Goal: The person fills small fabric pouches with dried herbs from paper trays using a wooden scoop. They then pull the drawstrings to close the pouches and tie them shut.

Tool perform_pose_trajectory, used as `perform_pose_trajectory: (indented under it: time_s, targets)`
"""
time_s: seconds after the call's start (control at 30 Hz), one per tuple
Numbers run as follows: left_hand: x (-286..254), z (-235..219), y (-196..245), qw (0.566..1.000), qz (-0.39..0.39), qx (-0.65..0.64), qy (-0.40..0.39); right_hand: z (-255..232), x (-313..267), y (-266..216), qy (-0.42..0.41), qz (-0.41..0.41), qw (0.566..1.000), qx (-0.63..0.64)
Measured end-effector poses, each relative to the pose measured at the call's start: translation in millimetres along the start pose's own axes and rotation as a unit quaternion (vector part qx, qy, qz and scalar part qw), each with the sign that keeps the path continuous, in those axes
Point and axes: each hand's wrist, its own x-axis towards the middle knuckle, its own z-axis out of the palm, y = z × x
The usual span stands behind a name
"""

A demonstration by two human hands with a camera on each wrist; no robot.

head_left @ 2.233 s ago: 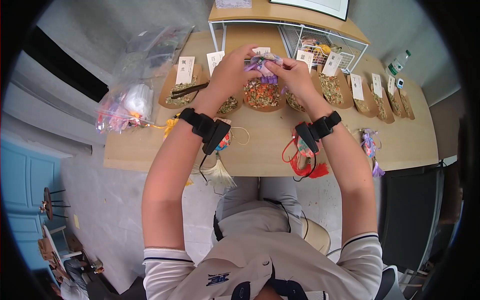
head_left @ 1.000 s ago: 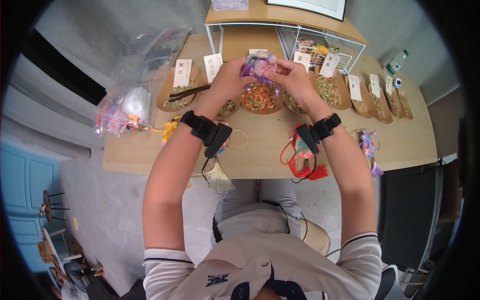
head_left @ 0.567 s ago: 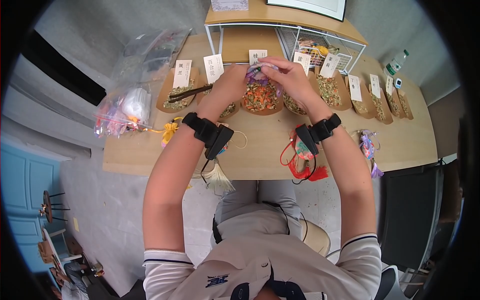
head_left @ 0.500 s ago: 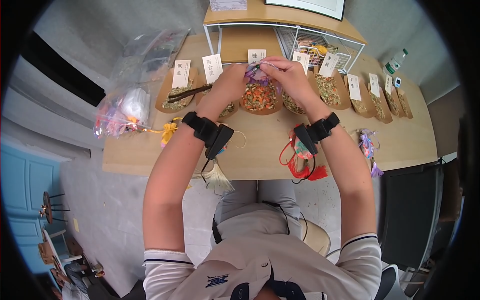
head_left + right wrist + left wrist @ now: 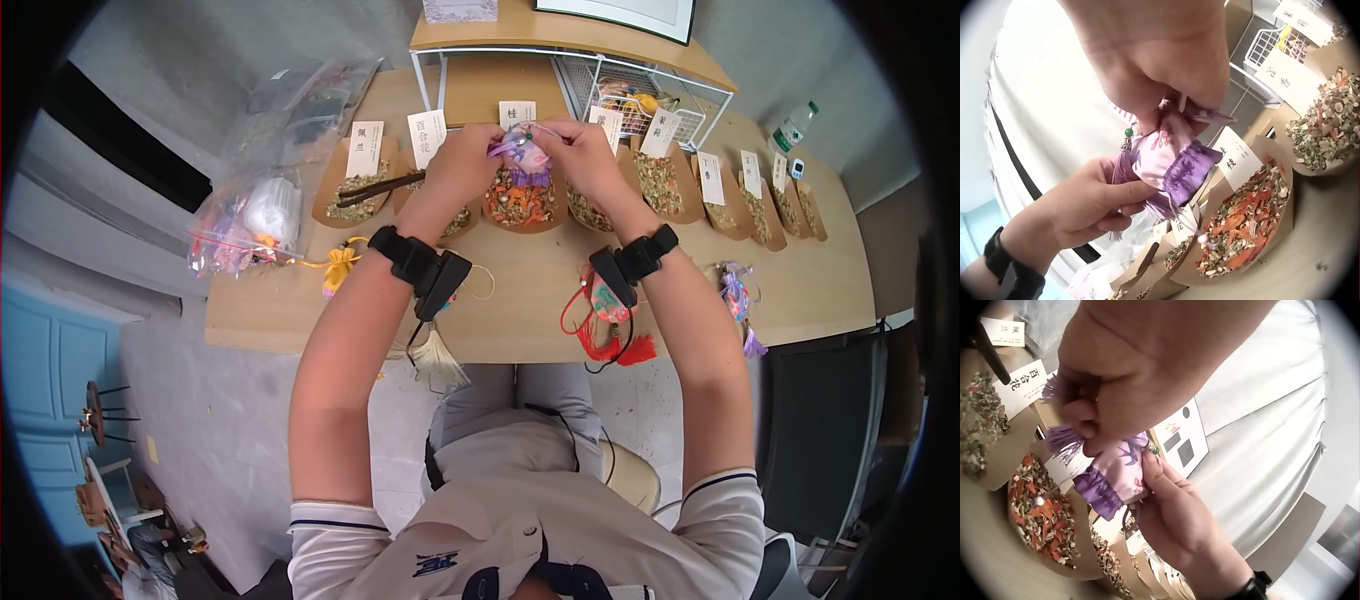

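Note:
A small pink and purple pouch [image 5: 524, 152] is held up between both hands, above the paper tray of orange and green dried petals [image 5: 522, 204]. Its ruffled purple edge [image 5: 1099, 492] points down toward that tray. The left hand [image 5: 466, 165] has its fingers curled round the pouch's side and the purple tassel [image 5: 1065, 442], as the left wrist view shows. The right hand [image 5: 590, 160] pinches the opposite side, its thumb beside a green bead [image 5: 1155, 450]. In the right wrist view the bead [image 5: 1129, 132] hangs at the pouch's end.
Labelled trays of dried herbs [image 5: 660, 182] stand in a row across the table [image 5: 520, 300]. Finished pouches with red [image 5: 608, 298], yellow and purple tassels lie near the front edge. Tongs [image 5: 380, 188] rest at the left, beside plastic bags [image 5: 270, 205]. A shelf [image 5: 570, 40] and bottle [image 5: 795, 128] stand behind.
The pouch has been turned between the hands, so its ruffled edge now faces down and its printed side shows. Both hands stay above the same tray and keep hold of it.

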Motion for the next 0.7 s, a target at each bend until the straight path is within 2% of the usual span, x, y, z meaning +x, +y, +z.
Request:
perform_pose_trajectory:
  time_s: [0.07, 0.17, 0.27, 0.37, 0.47, 0.57, 0.67, 0.7]
  targets:
    - [2.1, 4.0, -6.5, 0.999, 0.012, -0.05, -0.002, 0.4, -2.0, 1.4, 0.009, -0.014, 1.0, -0.006]
    - [-2.8, 1.3, 1.8, 0.995, 0.051, -0.091, 0.008, -2.0, -1.7, -7.8, 0.02, 0.041, 0.997, -0.057]
    - [-3.2, 1.0, 9.7, 0.997, 0.058, -0.029, 0.044, 0.4, -3.3, -17.9, 0.039, 0.041, 0.992, -0.113]
    - [-5.4, -0.4, 15.3, 0.996, 0.044, 0.046, 0.068, -0.9, 2.4, -3.0, 0.025, -0.033, 0.998, -0.053]
    - [-5.8, 0.8, 6.8, 0.987, 0.091, 0.066, 0.117, -2.8, -1.7, 0.2, -0.04, -0.076, 0.996, -0.021]
    - [-7.4, -1.4, 14.1, 0.986, 0.101, 0.061, 0.121, -8.7, -7.8, -22.1, -0.022, -0.003, 0.983, -0.183]
    - [-8.0, -4.3, 15.2, 0.99, 0.091, 0.025, 0.109, -6.8, -8.2, -30.0, -0.017, -0.007, 0.962, -0.271]
    - [-6.4, -2.7, 10.5, 0.99, 0.089, 0.015, 0.112, -7.5, -5.9, -21.9, -0.018, -0.053, 0.967, -0.25]
